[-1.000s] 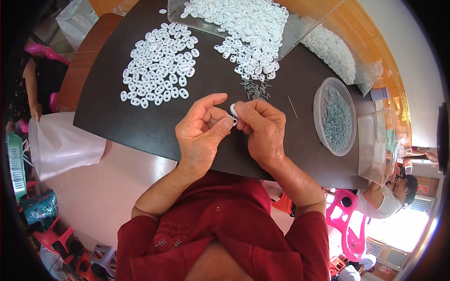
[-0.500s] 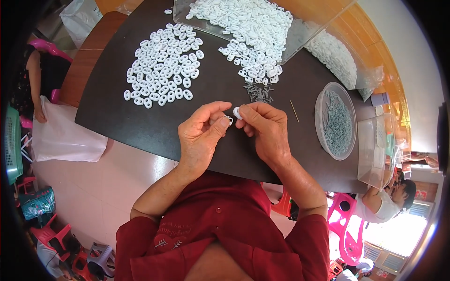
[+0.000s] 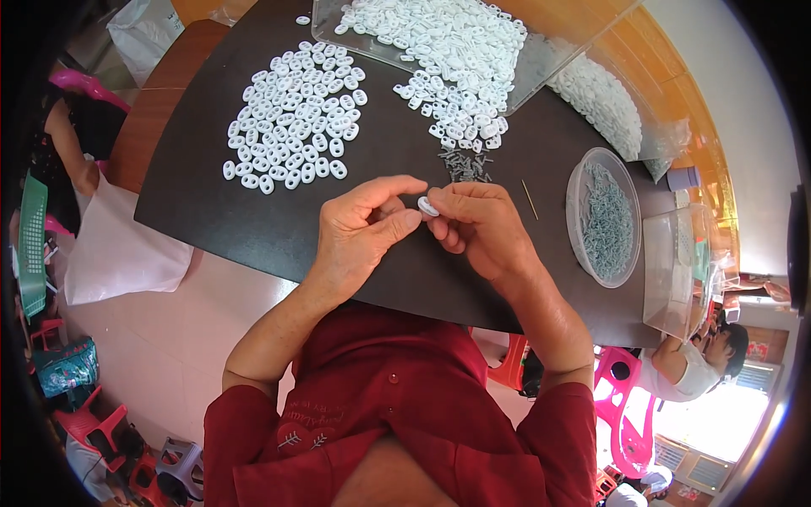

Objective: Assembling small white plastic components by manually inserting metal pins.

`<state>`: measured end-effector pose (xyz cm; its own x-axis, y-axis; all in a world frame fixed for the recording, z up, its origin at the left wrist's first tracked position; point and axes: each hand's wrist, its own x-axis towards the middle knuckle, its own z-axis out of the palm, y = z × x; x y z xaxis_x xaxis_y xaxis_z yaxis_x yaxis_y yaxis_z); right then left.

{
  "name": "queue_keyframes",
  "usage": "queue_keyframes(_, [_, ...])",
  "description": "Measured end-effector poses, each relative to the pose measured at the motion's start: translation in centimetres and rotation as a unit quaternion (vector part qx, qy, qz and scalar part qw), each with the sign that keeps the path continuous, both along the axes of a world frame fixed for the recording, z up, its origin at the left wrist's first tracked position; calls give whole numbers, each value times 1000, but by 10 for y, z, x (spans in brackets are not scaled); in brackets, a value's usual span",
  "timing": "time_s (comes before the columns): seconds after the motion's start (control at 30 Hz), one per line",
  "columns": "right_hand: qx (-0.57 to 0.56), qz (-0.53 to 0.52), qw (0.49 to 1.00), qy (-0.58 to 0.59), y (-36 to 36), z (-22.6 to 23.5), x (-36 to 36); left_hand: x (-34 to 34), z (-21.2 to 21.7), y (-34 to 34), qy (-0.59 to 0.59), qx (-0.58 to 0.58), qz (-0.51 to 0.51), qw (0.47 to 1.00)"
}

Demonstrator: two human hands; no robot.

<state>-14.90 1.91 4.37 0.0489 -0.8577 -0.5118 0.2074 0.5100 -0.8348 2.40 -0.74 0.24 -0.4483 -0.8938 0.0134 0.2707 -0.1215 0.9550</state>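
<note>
Since half a second ago both hands sit slightly lower in the head view and closer together; the table scene has shifted with the head, nothing else on it has moved.

Head view, the only one. Left hand (image 3: 359, 232) and right hand (image 3: 477, 224) meet above the near edge of the dark table (image 3: 211, 211). Between them sits one white ring (image 3: 427, 205), pinched by right thumb and forefinger, with left thumb and fingertips closed narrow against it from the other side. I cannot tell whether a pin is already in it; the fingers hide that.

Progress, as I judge it: the flat group of rings (image 3: 291, 118) laid out at left looks like finished pieces, several dozen. The larger heap (image 3: 448, 59) spilling from the clear tray (image 3: 524, 72) at top looks unprocessed and is still bigger than the laid-out group. A small pile of grey pins (image 3: 463, 165) lies just beyond the hands, and a round tub (image 3: 604, 215) of more pins stands at right. A thin stick (image 3: 530, 199) lies between pins and tub. So well under half done, I estimate.

A second person sits at lower right, apart from this work.
</note>
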Motion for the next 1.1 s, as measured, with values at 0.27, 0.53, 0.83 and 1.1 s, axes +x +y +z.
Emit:
queue_keyframes(0.27, [-46, -13, 999, -9, 8, -17, 10, -4, 4, 6, -30, -20, 30, 999])
queue_keyframes(0.53, [-165, -55, 961, 214, 20, -7, 3, -4, 2, 4, -29, 2, 28, 999])
queue_keyframes(0.83, [-334, 14, 527, 781, 27, -25, -56, 0, -3, 4, -91, -84, 27, 992])
queue_keyframes(1.1, [-280, 32, 500, 819, 26, -38, -72, -5, -1, 2, -166, -280, 75, 943])
